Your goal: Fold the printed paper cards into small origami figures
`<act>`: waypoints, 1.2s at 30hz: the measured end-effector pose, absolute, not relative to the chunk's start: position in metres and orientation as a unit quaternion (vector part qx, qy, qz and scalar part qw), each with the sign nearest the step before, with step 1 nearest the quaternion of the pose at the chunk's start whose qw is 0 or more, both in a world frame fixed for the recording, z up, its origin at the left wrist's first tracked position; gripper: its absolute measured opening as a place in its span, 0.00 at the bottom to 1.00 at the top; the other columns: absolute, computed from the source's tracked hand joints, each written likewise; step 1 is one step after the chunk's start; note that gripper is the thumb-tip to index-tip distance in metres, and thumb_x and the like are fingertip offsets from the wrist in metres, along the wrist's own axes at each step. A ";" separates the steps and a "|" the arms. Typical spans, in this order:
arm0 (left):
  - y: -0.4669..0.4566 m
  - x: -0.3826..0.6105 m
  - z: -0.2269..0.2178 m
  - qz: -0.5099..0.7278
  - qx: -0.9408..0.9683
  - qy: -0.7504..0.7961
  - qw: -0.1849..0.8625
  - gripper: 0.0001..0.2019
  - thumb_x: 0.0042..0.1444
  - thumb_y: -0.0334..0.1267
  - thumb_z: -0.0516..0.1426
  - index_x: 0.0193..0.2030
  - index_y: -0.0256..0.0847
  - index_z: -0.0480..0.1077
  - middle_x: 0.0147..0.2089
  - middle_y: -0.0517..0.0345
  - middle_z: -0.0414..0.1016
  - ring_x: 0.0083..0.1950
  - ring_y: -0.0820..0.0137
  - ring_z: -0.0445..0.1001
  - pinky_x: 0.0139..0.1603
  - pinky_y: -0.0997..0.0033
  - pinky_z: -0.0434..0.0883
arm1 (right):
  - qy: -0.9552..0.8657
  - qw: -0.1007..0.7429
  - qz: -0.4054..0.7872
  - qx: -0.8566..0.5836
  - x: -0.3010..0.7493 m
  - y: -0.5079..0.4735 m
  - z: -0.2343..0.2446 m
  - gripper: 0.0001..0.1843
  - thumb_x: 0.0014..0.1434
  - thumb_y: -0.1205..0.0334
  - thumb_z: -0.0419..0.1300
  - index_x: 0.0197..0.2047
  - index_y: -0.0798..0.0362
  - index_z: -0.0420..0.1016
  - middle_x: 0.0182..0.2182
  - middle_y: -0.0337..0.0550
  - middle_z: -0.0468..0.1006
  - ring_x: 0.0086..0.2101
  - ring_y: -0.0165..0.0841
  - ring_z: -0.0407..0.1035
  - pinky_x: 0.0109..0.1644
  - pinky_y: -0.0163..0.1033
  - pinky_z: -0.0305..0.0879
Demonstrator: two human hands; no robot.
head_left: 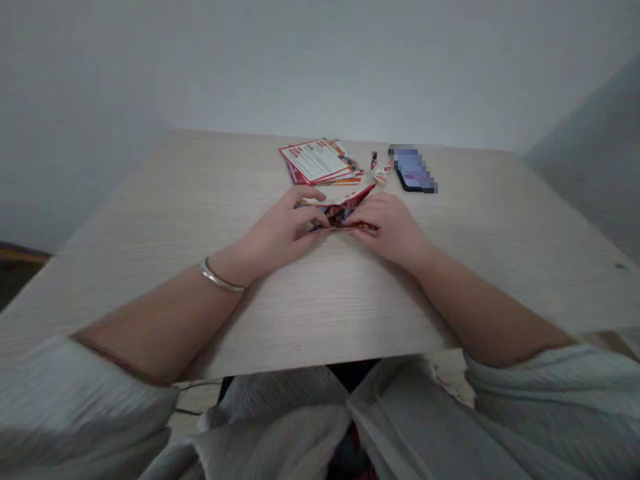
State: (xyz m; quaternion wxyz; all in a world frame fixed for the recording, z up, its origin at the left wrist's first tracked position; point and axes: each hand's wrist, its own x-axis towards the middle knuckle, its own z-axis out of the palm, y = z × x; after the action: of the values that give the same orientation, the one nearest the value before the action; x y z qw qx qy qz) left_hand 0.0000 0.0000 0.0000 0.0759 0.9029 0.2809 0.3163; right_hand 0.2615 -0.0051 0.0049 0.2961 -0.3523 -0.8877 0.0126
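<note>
A folded piece of printed red and white paper [345, 203] lies on the pale wooden table [200, 200], pinched between both my hands. My left hand [283, 230] grips its left side with the fingers curled and a silver bracelet on the wrist. My right hand [390, 223] presses and holds its right side, fingers closed on the paper. Both forearms rest on the table.
Behind the hands lies a fanned stack of red and white printed sheets [320, 161]. A few small paper scraps [379, 170] sit to its right, then a dark phone [413, 170] with a lit screen. A plain wall runs behind the table.
</note>
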 end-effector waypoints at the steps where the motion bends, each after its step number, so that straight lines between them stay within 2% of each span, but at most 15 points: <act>1: 0.000 -0.001 0.001 0.308 0.905 0.284 0.079 0.07 0.68 0.34 0.59 0.48 0.40 0.78 0.65 0.45 0.68 0.70 0.58 0.69 0.72 0.55 0.71 | -0.894 0.279 0.016 -0.349 0.262 -0.005 0.005 0.07 0.64 0.62 0.68 0.43 0.51 0.88 0.41 0.46 0.89 0.43 0.42 0.79 0.53 0.46 0.69; 7: -0.002 -0.001 0.010 0.272 0.919 0.273 0.086 0.08 0.65 0.31 0.58 0.46 0.41 0.78 0.65 0.46 0.68 0.71 0.56 0.68 0.73 0.55 0.70 | -0.912 0.223 0.048 -0.341 0.266 -0.004 0.006 0.09 0.65 0.64 0.64 0.43 0.49 0.89 0.41 0.46 0.89 0.44 0.42 0.80 0.55 0.48 0.69; 12: -0.004 0.002 0.011 0.274 0.921 0.261 0.094 0.08 0.65 0.31 0.57 0.46 0.40 0.78 0.65 0.46 0.68 0.70 0.57 0.70 0.72 0.56 0.72 | -0.898 0.247 0.080 -0.355 0.266 -0.001 0.003 0.12 0.68 0.62 0.61 0.40 0.52 0.87 0.40 0.48 0.88 0.44 0.41 0.79 0.55 0.48 0.70; 16: -0.003 0.001 0.009 0.284 0.920 0.250 0.099 0.07 0.65 0.33 0.58 0.45 0.39 0.77 0.64 0.43 0.69 0.69 0.56 0.71 0.70 0.55 0.73 | -0.873 0.287 0.097 -0.382 0.261 0.000 -0.002 0.09 0.65 0.64 0.63 0.34 0.50 0.85 0.37 0.45 0.86 0.41 0.39 0.78 0.52 0.46 0.69; 19: -0.002 0.001 0.006 0.281 0.920 0.251 0.103 0.06 0.64 0.33 0.58 0.45 0.39 0.75 0.63 0.43 0.70 0.68 0.57 0.71 0.69 0.55 0.73 | -0.836 0.327 0.103 -0.429 0.254 -0.002 -0.003 0.07 0.61 0.65 0.67 0.30 0.50 0.79 0.34 0.43 0.83 0.39 0.39 0.75 0.49 0.46 0.69; 21: -0.002 0.002 0.005 0.280 0.918 0.262 0.103 0.06 0.64 0.32 0.58 0.46 0.40 0.74 0.62 0.44 0.71 0.67 0.58 0.72 0.69 0.55 0.73 | -0.806 0.349 0.110 -0.465 0.251 -0.004 -0.002 0.09 0.57 0.66 0.68 0.29 0.49 0.73 0.33 0.42 0.80 0.38 0.38 0.73 0.46 0.44 0.68; 26: -0.002 0.004 0.004 0.295 0.909 0.279 0.093 0.07 0.65 0.32 0.57 0.47 0.40 0.74 0.63 0.45 0.71 0.66 0.59 0.73 0.69 0.54 0.73 | -0.746 0.414 0.135 -0.503 0.250 -0.001 -0.007 0.17 0.51 0.66 0.70 0.33 0.46 0.64 0.35 0.38 0.74 0.37 0.36 0.70 0.43 0.44 0.69; 32: -0.008 0.003 0.009 0.304 0.898 0.306 0.086 0.08 0.64 0.31 0.57 0.47 0.42 0.75 0.66 0.47 0.70 0.69 0.60 0.71 0.72 0.54 0.71 | -0.668 0.470 0.222 -0.533 0.255 0.012 -0.019 0.20 0.49 0.63 0.72 0.39 0.46 0.64 0.40 0.41 0.76 0.42 0.38 0.73 0.48 0.47 0.75; 36: -0.008 0.003 0.009 0.325 0.881 0.333 0.083 0.08 0.64 0.31 0.57 0.46 0.41 0.75 0.65 0.46 0.73 0.68 0.58 0.72 0.71 0.52 0.72 | -0.644 0.431 0.267 -0.574 0.256 0.010 -0.014 0.16 0.51 0.59 0.73 0.38 0.48 0.71 0.40 0.43 0.79 0.39 0.38 0.75 0.48 0.49 0.75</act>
State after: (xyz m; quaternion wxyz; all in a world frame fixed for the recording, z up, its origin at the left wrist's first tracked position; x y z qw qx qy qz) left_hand 0.0029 -0.0079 0.0087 0.0826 0.8812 0.3330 0.3253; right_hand 0.2561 0.0102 -0.0140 0.4307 -0.5735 -0.6438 0.2667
